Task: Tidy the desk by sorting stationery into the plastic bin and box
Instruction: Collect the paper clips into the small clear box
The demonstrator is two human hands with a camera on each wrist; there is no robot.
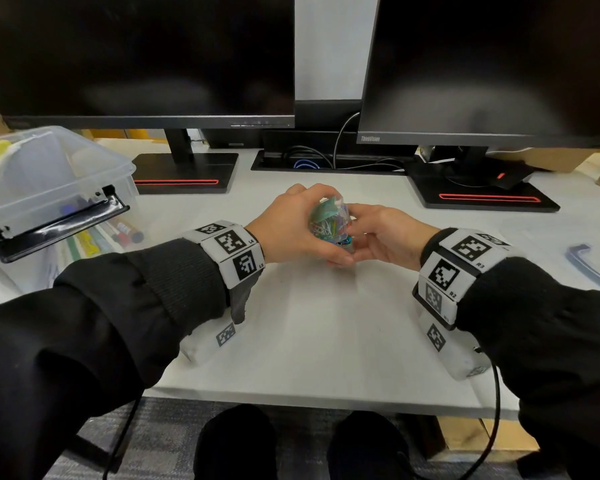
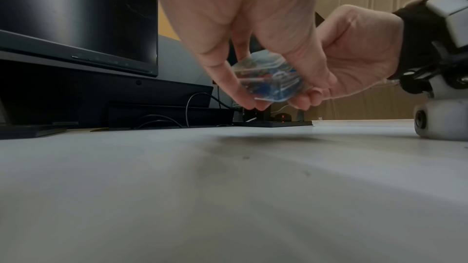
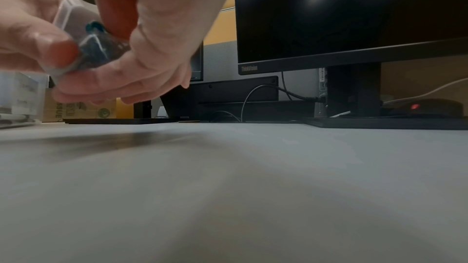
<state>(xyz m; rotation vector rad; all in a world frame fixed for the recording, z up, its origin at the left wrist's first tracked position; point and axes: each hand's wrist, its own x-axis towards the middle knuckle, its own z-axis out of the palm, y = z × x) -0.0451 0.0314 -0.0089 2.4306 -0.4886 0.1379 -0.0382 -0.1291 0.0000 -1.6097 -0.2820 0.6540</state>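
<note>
My left hand (image 1: 293, 226) and right hand (image 1: 381, 237) both pinched the small clear box of paper clips (image 1: 329, 223), held just above the desk (image 1: 326, 323). Squeezing evenly should keep it shut. The plastic bin (image 1: 49, 188) stood open to my left, with bare desk between.

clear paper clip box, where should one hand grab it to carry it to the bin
Grip the clear paper clip box across its two flat side walls, coming from above, as the left hand does now with thumb and fingers on opposite faces. The right hand supports its base. It looks small and rigid, so one hand probably suffices.
</note>
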